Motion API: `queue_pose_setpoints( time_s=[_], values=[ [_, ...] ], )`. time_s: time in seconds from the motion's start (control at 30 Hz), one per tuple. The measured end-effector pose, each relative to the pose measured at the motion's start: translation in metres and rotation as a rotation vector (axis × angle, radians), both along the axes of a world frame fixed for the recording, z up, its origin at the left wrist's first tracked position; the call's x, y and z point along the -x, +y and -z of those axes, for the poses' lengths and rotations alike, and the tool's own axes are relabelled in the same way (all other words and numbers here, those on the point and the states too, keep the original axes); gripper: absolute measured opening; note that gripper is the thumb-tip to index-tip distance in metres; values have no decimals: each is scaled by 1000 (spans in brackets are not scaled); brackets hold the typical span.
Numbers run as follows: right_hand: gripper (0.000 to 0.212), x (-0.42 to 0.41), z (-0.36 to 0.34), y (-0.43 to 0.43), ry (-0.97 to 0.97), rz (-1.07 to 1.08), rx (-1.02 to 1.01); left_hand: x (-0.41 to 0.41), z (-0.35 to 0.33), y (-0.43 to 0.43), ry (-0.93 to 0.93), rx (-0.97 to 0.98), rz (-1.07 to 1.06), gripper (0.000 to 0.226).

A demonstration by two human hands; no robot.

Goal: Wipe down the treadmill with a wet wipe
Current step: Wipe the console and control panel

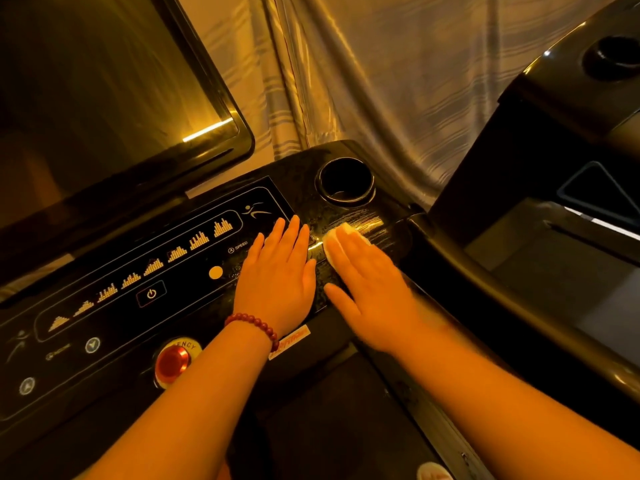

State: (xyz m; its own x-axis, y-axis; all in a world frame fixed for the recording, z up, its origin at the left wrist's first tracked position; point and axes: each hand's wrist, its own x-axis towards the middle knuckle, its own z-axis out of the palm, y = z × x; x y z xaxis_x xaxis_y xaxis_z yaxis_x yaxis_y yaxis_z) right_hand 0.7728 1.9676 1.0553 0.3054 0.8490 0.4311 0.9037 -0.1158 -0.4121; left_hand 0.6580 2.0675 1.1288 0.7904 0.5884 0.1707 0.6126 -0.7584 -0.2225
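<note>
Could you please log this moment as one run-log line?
right hand: pressing wet wipe on console | left hand: flat on control panel

One head-worn wide-angle view only, looking forward and steeply down along both my forearms (207, 393), which run out the bottom edge, close on my fingers (294, 233) flat on the treadmill console (194, 271). Screen (104, 81) sits up-left of the fingers, cup holder (346, 180) just beyond them, curtain (381, 81) farther ahead, second machine (554, 133) off to their right.

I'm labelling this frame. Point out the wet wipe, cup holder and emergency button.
wet wipe (343, 230), head view, exposed white top edge.
cup holder (346, 201), head view, front rim.
emergency button (171, 363), head view, red cap.
</note>
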Motion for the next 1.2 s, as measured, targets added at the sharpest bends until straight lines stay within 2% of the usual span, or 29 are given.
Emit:
queue_pose_setpoints(
  time_s=[0.07, 0.17, 0.23, 0.43, 0.57, 0.63, 0.77, 0.93, 1.13, 1.2],
  values=[
    [66, -16, -2, 0, -10, -2, -30, 0, 0, 0, 5, -3, 4, 57],
    [53, -61, -10, 14, 188, 190, -92, 0, -1, 0, 15, -3, 1, 57],
    [57, -68, -13, 21, 215, 266, -95, 0, -1, 0, 14, 0, -5, 57],
    [71, -42, -10, 10, 44, 66, 15, -6, -5, -1, -7, 12, -12, 57],
    [53, -86, -22, 30, 183, 187, -43, -18, -7, 4, -16, 34, -15, 58],
    [52, -86, -24, 34, 187, 207, -62, -27, -8, 7, -23, 43, -25, 58],
    [64, -68, -16, 19, 121, 90, -8, -42, -8, 15, -37, 35, -56, 59],
    [62, -65, -12, 14, 81, 72, -46, -53, -9, 16, -45, 28, -70, 60],
    [59, -44, 16, 1, -117, -145, -103, -36, 4, -2, -69, -19, -57, 65],
    [58, -55, 18, 5, -161, -139, -138, -29, 12, -10, -70, -50, -56, 61]
  ],
)
